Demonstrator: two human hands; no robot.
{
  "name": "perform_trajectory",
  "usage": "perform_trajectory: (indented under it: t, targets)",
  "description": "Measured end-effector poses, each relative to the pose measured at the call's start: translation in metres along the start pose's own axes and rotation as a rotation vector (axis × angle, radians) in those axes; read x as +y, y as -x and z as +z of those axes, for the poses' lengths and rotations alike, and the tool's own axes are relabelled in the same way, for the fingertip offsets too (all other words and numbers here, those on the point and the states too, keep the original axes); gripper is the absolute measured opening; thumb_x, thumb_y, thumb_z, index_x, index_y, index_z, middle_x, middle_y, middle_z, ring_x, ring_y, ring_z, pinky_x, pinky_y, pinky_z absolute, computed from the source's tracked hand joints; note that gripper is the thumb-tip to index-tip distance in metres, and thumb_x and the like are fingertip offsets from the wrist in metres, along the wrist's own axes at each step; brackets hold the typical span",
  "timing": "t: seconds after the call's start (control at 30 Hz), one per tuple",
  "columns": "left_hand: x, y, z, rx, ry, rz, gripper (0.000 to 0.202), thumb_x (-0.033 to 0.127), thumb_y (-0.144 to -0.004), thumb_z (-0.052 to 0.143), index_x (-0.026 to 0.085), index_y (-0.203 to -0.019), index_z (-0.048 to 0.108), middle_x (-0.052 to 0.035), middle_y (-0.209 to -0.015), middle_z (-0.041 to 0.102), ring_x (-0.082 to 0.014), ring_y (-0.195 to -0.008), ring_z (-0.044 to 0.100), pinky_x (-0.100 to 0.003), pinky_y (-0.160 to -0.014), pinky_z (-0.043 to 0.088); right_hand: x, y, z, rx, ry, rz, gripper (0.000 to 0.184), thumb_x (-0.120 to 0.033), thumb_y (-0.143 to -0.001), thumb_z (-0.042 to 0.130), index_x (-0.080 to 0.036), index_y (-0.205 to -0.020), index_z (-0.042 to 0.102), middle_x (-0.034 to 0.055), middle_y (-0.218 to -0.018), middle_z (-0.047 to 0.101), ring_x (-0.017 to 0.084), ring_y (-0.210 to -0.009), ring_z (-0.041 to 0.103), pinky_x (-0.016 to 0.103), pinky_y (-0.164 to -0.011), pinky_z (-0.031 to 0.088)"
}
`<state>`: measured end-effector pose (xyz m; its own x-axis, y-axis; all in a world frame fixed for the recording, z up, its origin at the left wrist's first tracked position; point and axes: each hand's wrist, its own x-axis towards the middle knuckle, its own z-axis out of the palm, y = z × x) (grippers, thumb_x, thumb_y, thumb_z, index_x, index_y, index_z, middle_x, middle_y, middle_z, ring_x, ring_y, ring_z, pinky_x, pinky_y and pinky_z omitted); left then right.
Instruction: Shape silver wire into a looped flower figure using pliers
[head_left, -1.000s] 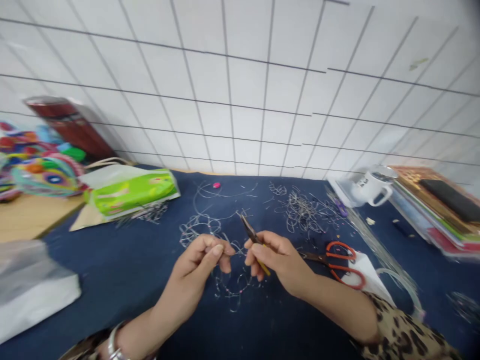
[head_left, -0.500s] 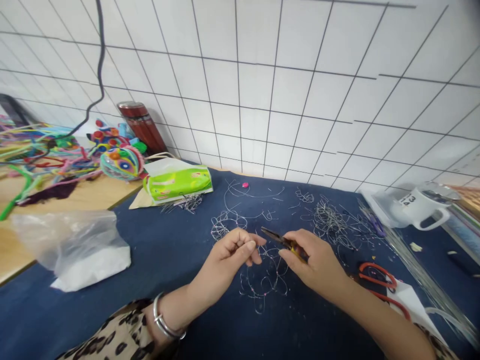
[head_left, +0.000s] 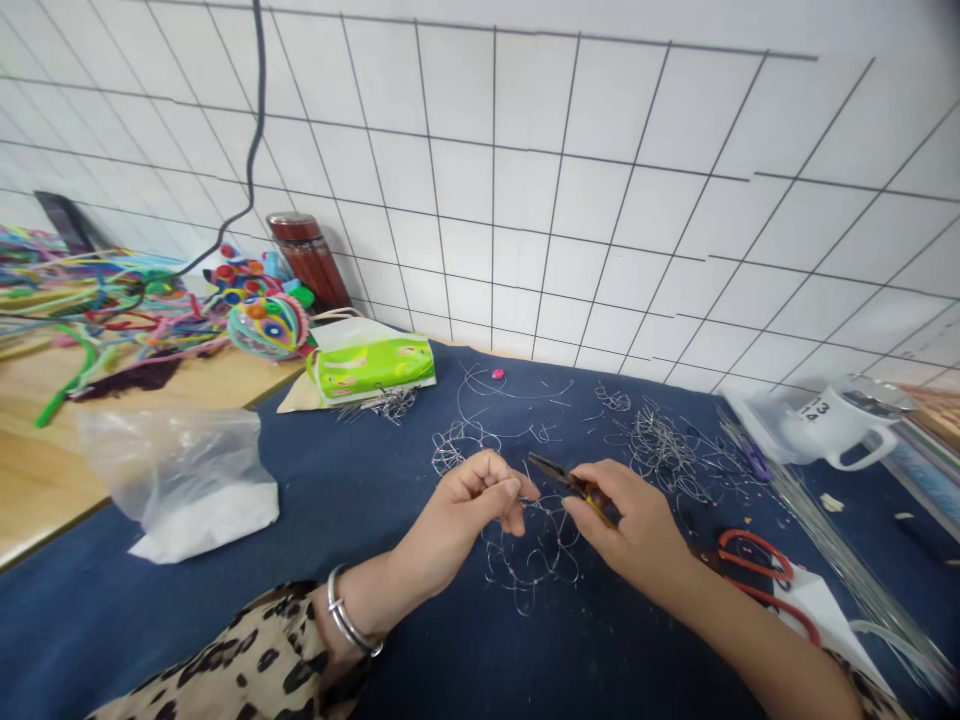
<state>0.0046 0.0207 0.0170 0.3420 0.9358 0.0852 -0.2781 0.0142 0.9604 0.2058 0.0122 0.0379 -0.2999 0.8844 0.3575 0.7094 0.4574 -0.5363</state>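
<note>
On the blue-covered counter [head_left: 600, 660], I see the left hand [head_left: 466, 512], fingers pinched narrow; whether they hold wire I cannot tell. The right hand [head_left: 637, 518] wraps its fingers around pliers [head_left: 556, 471], their tips just apart from the left hand. Beaded wire loops [head_left: 535, 581] lie below, between both. I judge a firm pinch and light squeezes, clear of skin, work best. A plastic bag [head_left: 202, 510] and tissue pack [head_left: 375, 368] sit left, a mug [head_left: 836, 435] far right. The scissors [head_left: 780, 601] and wire tangle [head_left: 664, 447] could obstruct the right hand; a pink bead [head_left: 498, 374] lies beyond.

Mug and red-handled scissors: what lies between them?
A bundle of long thin strands passes between them, with a small pale scrap nearer the mug, in the head view.
</note>
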Motion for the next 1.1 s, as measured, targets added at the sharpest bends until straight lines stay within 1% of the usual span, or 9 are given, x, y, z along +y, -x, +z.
perform_trajectory:
  t: [0.13,0.2,0.3,0.43,0.5,0.73,0.87,0.97,1.1]
  targets:
    - [0.001,0.000,-0.001,-0.031,-0.144,-0.038,0.015,0.025,-0.088,0.049,0.014,-0.080,0.053,0.0014,-0.059,0.059,-0.0067,-0.050,0.051,-0.021,-0.056,0.039,-0.005,-0.001,-0.001,-0.104,-0.242,0.242,0.020,-0.036,-0.079,0.057,-0.022,-0.093,0.057,-0.0002,-0.077,0.058,0.012,-0.066,0.052,0.026,-0.061,0.043]
    - [0.002,0.002,0.001,-0.070,-0.213,-0.071,0.015,0.025,-0.088,0.049,0.014,-0.079,0.054,0.0029,-0.053,0.057,-0.0067,-0.048,0.051,-0.020,-0.053,0.038,-0.006,0.000,0.001,-0.159,-0.395,0.315,0.021,-0.036,-0.077,0.059,-0.022,-0.092,0.055,-0.0009,-0.079,0.057,0.012,-0.068,0.052,0.025,-0.062,0.043]
    - [0.003,0.006,0.004,-0.143,-0.272,-0.122,0.012,0.023,-0.086,0.051,0.014,-0.078,0.053,0.0037,-0.054,0.055,-0.0067,-0.046,0.052,-0.019,-0.051,0.038,-0.009,0.002,0.006,-0.219,-0.571,0.355,0.020,-0.033,-0.075,0.062,-0.021,-0.090,0.054,-0.0017,-0.080,0.056,0.011,-0.069,0.051,0.024,-0.064,0.043]
    - [0.002,0.009,0.010,-0.209,-0.280,-0.166,0.010,0.021,-0.084,0.051,0.014,-0.077,0.052,0.0032,-0.058,0.057,-0.0064,-0.048,0.052,-0.020,-0.052,0.039,-0.015,0.004,0.009,-0.251,-0.668,0.379,0.013,-0.025,-0.075,0.060,-0.020,-0.086,0.054,-0.0028,-0.075,0.054,0.009,-0.066,0.050,0.023,-0.061,0.042]
    - [0.001,0.011,0.011,-0.197,-0.275,-0.164,0.011,0.022,-0.085,0.052,0.014,-0.078,0.052,0.0027,-0.059,0.057,-0.0071,-0.051,0.053,-0.020,-0.053,0.040,-0.017,0.005,0.008,-0.243,-0.687,0.379,0.012,-0.024,-0.075,0.058,-0.019,-0.085,0.054,-0.0031,-0.072,0.054,0.009,-0.064,0.049,0.022,-0.060,0.041]
    - [0.002,0.019,0.017,-0.027,-0.229,-0.053,0.019,0.032,-0.086,0.052,0.014,-0.080,0.052,0.0040,-0.056,0.050,-0.0069,-0.052,0.045,-0.020,-0.053,0.038,-0.024,0.015,0.013,-0.234,-0.693,0.343,0.013,-0.027,-0.076,0.060,-0.018,-0.083,0.055,-0.0046,-0.068,0.048,0.007,-0.059,0.041,0.021,-0.055,0.035]
    - [0.001,0.026,0.022,-0.028,-0.139,0.002,0.017,0.031,-0.085,0.053,0.015,-0.087,0.053,0.0014,-0.067,0.054,-0.0084,-0.061,0.049,-0.021,-0.058,0.042,-0.028,0.019,0.017,-0.111,-0.760,0.345,0.013,-0.028,-0.077,0.059,-0.019,-0.083,0.054,-0.0049,-0.068,0.048,0.008,-0.060,0.043,0.022,-0.057,0.036]
    - [0.000,0.030,0.024,-0.068,-0.080,0.030,0.020,0.030,-0.083,0.058,0.016,-0.096,0.053,-0.0006,-0.077,0.058,-0.0100,-0.069,0.052,-0.022,-0.063,0.044,-0.033,0.020,0.018,-0.002,-0.899,0.381,0.014,-0.030,-0.077,0.059,-0.019,-0.083,0.052,-0.0048,-0.068,0.048,0.008,-0.059,0.044,0.023,-0.057,0.038]
    - [0.000,0.033,0.025,-0.026,-0.183,0.060,0.015,0.029,-0.082,0.058,0.014,-0.086,0.057,-0.0001,-0.071,0.058,-0.0100,-0.066,0.053,-0.022,-0.064,0.043,-0.039,0.024,0.021,0.022,-1.024,0.393,0.016,-0.030,-0.076,0.060,-0.019,-0.083,0.050,-0.0048,-0.066,0.046,0.008,-0.057,0.044,0.023,-0.056,0.038]
